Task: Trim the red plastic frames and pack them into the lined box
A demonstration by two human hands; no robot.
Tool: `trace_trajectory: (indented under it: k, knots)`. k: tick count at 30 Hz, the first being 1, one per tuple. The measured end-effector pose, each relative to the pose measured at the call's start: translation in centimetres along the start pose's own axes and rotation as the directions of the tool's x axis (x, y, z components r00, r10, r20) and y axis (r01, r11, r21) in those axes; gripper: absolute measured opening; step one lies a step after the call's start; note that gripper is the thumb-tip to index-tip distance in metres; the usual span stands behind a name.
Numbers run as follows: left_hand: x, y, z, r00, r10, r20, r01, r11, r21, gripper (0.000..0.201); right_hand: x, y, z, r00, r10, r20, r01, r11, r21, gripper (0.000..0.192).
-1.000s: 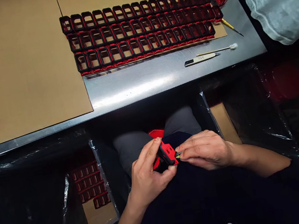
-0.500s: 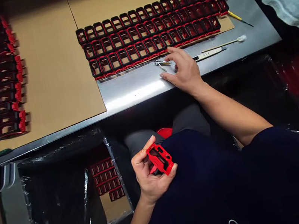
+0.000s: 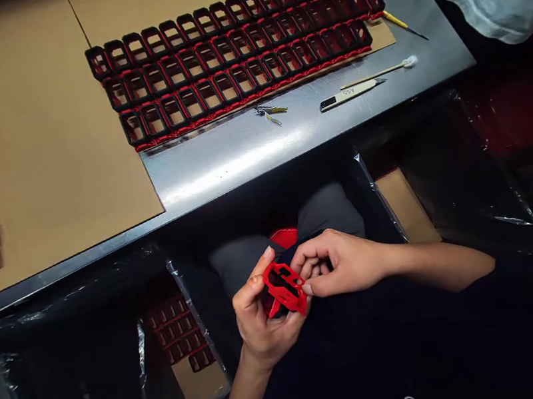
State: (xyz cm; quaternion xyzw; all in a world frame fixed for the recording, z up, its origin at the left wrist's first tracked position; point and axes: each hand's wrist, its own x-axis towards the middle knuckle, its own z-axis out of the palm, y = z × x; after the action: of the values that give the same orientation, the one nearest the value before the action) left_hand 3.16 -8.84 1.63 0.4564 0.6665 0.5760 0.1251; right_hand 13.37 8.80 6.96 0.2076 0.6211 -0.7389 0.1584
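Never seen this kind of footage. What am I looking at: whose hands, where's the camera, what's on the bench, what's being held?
There is no machine here: the camera sits on a person's head and looks down at their own two bare hands over their lap. The left hand holds a small red plastic frame; the right hand touches its right edge with the fingertips. Ahead is a metal bench with cardboard sheets. On one sheet stand three rows of red-and-black frames. On the bare metal lie small tweezers, a craft knife, a cotton swab and a yellow-handled tool. A lined box at lower left holds more red parts.
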Motion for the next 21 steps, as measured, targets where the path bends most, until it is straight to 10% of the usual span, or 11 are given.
trace_trajectory:
  k: [7, 14, 21]
  knots:
    - [-0.1, -0.4, -0.7, 0.991, 0.096, 0.098, -0.097, 0.995, -0.002, 0.081, 0.3, -0.9, 0.3, 1.000, 0.012, -0.020, -0.015, 0.988, -0.156, 0.012]
    - [2.4, 1.4, -0.6, 0.925, 0.101, 0.365, -0.116, 0.993, 0.022, 0.082, 1.3, 2.5, -1.3, 0.930, 0.115, 0.350, -0.233, 0.920, 0.315, 0.025]
    - [2.4, 1.4, -0.2, 0.904, 0.132, 0.407, -0.120, 0.991, -0.055, 0.086, 2.0, 3.9, -1.7, 0.926, 0.112, 0.361, -0.223, 0.933, 0.283, 0.028]
